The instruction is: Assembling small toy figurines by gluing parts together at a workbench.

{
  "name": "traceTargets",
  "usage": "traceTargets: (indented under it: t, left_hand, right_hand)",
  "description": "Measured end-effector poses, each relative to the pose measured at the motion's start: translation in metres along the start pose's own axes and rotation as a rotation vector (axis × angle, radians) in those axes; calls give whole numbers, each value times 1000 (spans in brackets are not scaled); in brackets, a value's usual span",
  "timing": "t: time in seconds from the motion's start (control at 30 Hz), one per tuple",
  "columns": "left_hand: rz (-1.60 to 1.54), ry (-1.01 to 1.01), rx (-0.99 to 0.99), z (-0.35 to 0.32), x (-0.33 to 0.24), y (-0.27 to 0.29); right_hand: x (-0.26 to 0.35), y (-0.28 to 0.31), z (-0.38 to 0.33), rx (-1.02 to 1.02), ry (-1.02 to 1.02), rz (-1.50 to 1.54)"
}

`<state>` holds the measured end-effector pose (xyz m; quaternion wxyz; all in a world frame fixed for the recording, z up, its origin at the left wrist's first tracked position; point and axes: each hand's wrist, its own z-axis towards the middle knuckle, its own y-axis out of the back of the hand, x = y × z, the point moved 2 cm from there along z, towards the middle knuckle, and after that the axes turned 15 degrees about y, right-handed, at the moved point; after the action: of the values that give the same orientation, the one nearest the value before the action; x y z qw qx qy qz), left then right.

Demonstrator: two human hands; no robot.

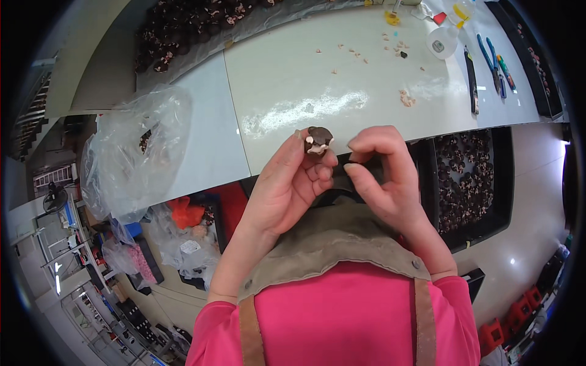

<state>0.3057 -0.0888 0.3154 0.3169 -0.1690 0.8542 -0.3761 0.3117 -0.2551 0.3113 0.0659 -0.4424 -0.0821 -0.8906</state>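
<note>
My left hand (pixel 282 181) is closed on a small dark-brown rounded piece with pale pink edges (pixel 318 139). Thumb and fingertips pinch it just above the near edge of the pale worktop. What the piece is made of I cannot tell. To its right, my right hand (pixel 389 174) is curled and held apart from the piece. A gap shows between its thumb and index finger, and nothing is visible in them; its other fingers are partly hidden.
Many similar dark pieces (pixel 183 36) are heaped at the far left, and more fill a black tray (pixel 504 201) below right. Pink scraps (pixel 406 97) lie on the worktop (pixel 274 79). Blue-handled pliers (pixel 488 56), a cutter knife (pixel 470 79) and a clear plastic bag (pixel 143 146) rest there.
</note>
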Motion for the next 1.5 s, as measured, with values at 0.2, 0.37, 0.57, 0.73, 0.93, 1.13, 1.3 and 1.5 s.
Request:
traceTargets:
  t: [0.2,0.37,0.57,0.73,0.93,1.13,1.3,1.5]
  left_hand:
    - [76,49,-61,-2,6,-5]
    - [173,64,-115,-2,8,-3]
    - [353,-28,-254,-2,6,-6]
    - [491,-117,-294,-4,2,-19]
    - [587,-44,-170,1,-7,-9]
    - [549,-43,-200,5,-4,-8]
    - [590,-88,-238,4,-5,-6]
    - [608,-85,-262,1,-6,-7]
  right_hand:
    - [0,0,-1,-12,-151,73]
    - [4,1,5,32,-117,74]
    - [-3,5,-1,51,-218,215]
    - [-10,0,-15,-30,-419,453]
    - [-8,-5,-22,-74,-455,580]
    - [-8,-8,-26,-16,-399,433]
    - [-8,-9,-24,9,-405,381]
    - [-7,-12,-23,15,-316,302]
